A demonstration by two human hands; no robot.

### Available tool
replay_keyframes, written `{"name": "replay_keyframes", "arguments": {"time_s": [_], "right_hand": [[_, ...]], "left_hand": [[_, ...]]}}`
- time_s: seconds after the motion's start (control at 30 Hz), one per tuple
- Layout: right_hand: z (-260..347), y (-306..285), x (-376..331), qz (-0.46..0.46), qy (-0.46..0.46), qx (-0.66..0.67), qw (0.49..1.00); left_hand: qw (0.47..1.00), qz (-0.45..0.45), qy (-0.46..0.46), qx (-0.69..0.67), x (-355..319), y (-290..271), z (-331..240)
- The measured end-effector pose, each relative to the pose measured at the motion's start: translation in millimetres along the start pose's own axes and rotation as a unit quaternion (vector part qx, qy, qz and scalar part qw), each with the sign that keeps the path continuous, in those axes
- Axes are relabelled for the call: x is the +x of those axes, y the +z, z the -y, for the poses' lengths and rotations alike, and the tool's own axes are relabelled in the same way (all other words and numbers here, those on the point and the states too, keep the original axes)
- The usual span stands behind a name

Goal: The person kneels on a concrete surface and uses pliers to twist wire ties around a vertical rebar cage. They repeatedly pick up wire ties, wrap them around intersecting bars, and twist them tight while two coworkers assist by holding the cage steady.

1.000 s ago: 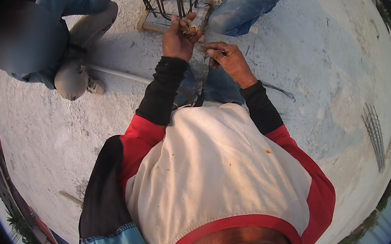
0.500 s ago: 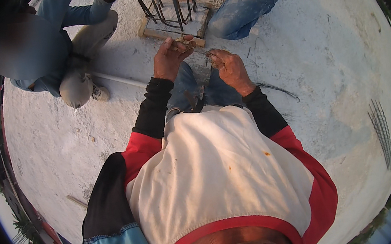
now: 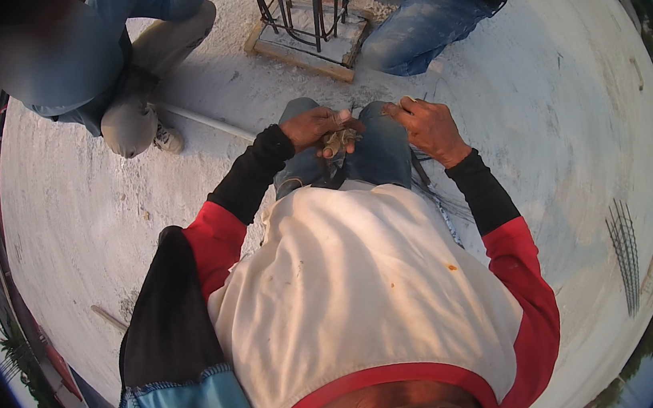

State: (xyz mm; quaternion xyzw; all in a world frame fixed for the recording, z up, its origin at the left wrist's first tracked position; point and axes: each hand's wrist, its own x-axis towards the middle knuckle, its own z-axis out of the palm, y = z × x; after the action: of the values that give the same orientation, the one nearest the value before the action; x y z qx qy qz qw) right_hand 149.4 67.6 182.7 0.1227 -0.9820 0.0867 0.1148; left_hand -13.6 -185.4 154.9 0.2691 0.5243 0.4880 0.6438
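Note:
Above my knees, my left hand (image 3: pixel 321 129) is closed around a small tan, crumpled-looking thing (image 3: pixel 339 140); its exact kind does not show. To its right, apart from it, is my right hand (image 3: pixel 427 126), its fingers drawn together. Anything between those fingertips is too fine to make out. Under both hands are my jeans (image 3: pixel 379 154). Dark thin wires (image 3: pixel 448 200) lie on the floor beside my right leg, partly hidden by my body.
Ahead, upright rebar (image 3: pixel 317 7) rises from a wood-framed concrete base (image 3: pixel 302 60). One person (image 3: pixel 129 130) crouches at left, another in jeans (image 3: pixel 424 32) kneels at right. A pale pipe (image 3: pixel 204 119) lies on the concrete floor; a steel mesh strip (image 3: pixel 625 254) lies far right.
Both hands have come back from near the concrete base toward my body and moved farther apart. My right hand has shifted right; the left has turned and lowered with the tan thing.

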Motion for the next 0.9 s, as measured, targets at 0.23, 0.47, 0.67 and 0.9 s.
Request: {"name": "replay_keyframes", "arguments": {"time_s": [0.23,0.47,0.67,0.9], "right_hand": [[-11,4,0,0.068,0.021,0.248,0.966],[-9,1,-7,0.058,-0.001,0.171,0.984],[-10,6,-5,0.049,-0.032,0.111,0.992],[2,21,-17,0.229,0.303,0.590,0.713]], "left_hand": [[0.956,-0.025,0.058,0.286,8,-7,5],[0.998,0.021,0.007,0.064,0,2,19],[1.000,0.016,-0.025,0.006,5,4,22],[0.793,-0.213,0.197,0.536,5,5,36]]}}
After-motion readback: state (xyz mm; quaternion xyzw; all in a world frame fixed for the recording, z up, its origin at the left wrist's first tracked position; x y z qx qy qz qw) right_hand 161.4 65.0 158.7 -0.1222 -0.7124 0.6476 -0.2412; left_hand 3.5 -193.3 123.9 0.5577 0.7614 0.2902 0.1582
